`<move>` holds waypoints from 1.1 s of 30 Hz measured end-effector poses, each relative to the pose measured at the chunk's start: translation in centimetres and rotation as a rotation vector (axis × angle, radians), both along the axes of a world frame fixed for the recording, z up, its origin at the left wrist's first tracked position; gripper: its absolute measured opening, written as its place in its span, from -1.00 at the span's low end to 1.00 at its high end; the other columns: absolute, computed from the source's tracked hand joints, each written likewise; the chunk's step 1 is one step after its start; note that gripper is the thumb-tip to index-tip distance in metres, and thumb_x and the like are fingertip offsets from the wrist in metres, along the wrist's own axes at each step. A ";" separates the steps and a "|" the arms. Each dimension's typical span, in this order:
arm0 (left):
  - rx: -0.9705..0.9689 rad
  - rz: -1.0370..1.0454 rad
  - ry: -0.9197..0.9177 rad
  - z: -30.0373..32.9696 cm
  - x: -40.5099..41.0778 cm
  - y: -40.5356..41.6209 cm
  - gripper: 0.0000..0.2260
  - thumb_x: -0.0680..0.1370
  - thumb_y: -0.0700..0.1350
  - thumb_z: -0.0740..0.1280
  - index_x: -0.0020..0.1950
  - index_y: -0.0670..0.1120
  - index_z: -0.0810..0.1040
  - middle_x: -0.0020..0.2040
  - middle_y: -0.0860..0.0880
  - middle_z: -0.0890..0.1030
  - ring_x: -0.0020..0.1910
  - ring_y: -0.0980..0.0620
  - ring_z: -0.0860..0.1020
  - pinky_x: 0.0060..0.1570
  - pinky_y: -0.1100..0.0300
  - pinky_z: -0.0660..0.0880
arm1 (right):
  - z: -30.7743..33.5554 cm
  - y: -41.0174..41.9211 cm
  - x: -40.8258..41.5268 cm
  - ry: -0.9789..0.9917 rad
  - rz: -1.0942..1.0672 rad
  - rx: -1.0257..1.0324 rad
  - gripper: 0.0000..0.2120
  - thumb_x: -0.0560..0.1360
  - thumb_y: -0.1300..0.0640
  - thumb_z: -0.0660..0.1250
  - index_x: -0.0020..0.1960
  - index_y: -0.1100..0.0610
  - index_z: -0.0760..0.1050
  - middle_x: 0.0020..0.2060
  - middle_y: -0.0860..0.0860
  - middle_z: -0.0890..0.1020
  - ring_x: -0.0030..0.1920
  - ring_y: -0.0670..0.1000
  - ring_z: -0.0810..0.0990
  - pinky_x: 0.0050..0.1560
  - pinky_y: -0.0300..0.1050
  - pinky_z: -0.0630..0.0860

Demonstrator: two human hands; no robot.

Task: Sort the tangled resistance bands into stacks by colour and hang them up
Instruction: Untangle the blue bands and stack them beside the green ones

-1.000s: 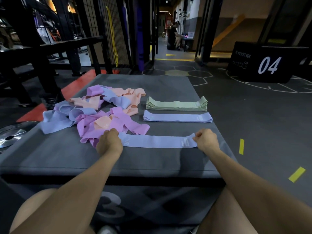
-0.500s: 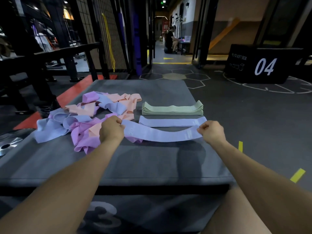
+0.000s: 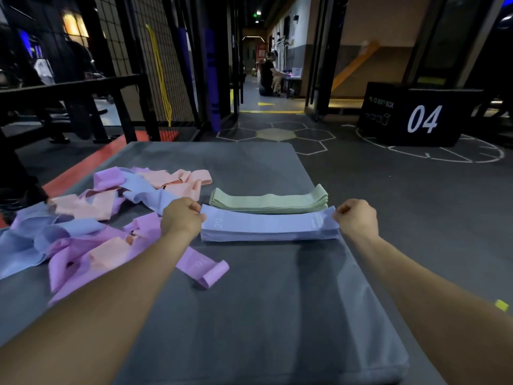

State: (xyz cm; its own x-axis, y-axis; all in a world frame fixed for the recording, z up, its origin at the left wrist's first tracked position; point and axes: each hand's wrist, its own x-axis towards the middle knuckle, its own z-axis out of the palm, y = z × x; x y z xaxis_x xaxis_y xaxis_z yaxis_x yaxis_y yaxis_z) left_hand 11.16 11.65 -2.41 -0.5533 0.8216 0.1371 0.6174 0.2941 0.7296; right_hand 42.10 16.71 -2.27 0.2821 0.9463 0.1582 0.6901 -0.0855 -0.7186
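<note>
A person sorting resistance bands on a grey padded plyo box [image 3: 249, 315] in a dim gym holds a periwinkle-blue band [image 3: 266, 222] stretched flat between both hands, directly over the blue stack [image 3: 269, 236] and touching or just above it. The left hand [image 3: 181, 218] pinches the band's left end, beside the printed "20", with fingers curled; the right hand [image 3: 355, 218] pinches the right end the same way. Just behind the blue pile lies a finished stack of green bands [image 3: 268, 200]. To the left, a tangle of blue, lilac and peach bands [image 3: 91, 226] awaits sorting, and one lilac band [image 3: 204, 266] trails loose from it towards the front of the box. Nothing is hung yet, so the job looks well short of done. The risks from here: letting go of one end before the other could make the elastic snap back and lie skewed, spoiling the pile's square edges; the left forearm, passing over the tangle, could drag the lilac band along; and the blue stack sits near the box's right edge, where a nudge might push it off
</note>
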 end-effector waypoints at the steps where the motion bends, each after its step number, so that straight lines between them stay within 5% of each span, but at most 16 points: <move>1: -0.002 -0.006 -0.006 -0.5 0.0 0.4 -0.87 0.45 -0.24 0.39 -0.02 -0.16 0.59 0.03 -0.14 0.64 0.06 -0.15 0.56 0.03 0.16 0.43 | -0.4 0.4 0.0 -0.009 -0.007 -0.014 -0.88 0.46 0.28 0.25 -0.16 0.20 0.56 -0.20 0.16 0.59 -0.20 0.16 0.52 -0.16 -0.14 0.44; 10: -0.067 -0.039 0.030 -2.3 0.1 1.5 -0.89 0.42 -0.22 0.43 -0.16 -0.06 0.53 0.00 -0.12 0.64 0.00 -0.15 0.58 0.03 0.12 0.48 | -2.4 1.4 0.3 -0.081 -0.010 -0.058 -0.91 0.46 0.26 0.28 -0.22 0.16 0.50 -0.19 0.18 0.58 -0.18 0.19 0.52 -0.17 -0.12 0.40; 19: 0.015 -0.115 -0.018 -2.4 -0.5 0.8 -0.81 0.41 -0.24 0.44 -0.01 -0.15 0.54 -0.11 -0.08 0.58 0.00 -0.11 0.56 -0.01 0.18 0.41 | -2.3 1.3 -0.3 -0.282 0.020 -0.003 -0.89 0.47 0.21 0.30 -0.02 0.19 0.48 0.06 0.16 0.50 0.05 0.19 0.45 -0.10 -0.07 0.37; 25: -0.106 -0.448 -0.102 -2.0 -2.9 0.0 -0.33 0.30 -0.24 0.56 0.35 -0.13 0.38 0.32 -0.11 0.45 0.30 -0.07 0.42 0.32 0.03 0.36 | -0.9 0.1 -6.7 -0.398 0.560 0.100 -0.65 0.44 0.10 0.41 0.19 0.17 0.50 0.12 0.08 0.49 0.21 0.09 0.43 0.15 -0.07 0.41; 29: -0.217 -0.554 -0.053 -2.7 -3.7 0.4 -0.18 0.24 -0.24 0.59 0.42 -0.05 0.31 0.36 -0.05 0.41 0.37 -0.04 0.37 0.38 0.03 0.31 | -1.1 -0.3 -11.9 -0.459 0.830 -0.038 -0.35 0.39 -0.01 0.46 0.39 0.15 0.35 0.32 0.09 0.41 0.33 0.08 0.37 0.29 -0.18 0.25; 33: -0.217 -0.592 -0.063 -3.3 -4.2 1.3 -0.13 0.20 -0.23 0.61 0.43 -0.04 0.30 0.37 -0.01 0.42 0.37 0.01 0.37 0.39 0.04 0.31 | -1.8 0.7 -14.9 -0.517 0.911 -0.116 -0.24 0.31 -0.05 0.52 0.41 0.13 0.32 0.31 0.10 0.41 0.31 0.11 0.38 0.26 -0.13 0.33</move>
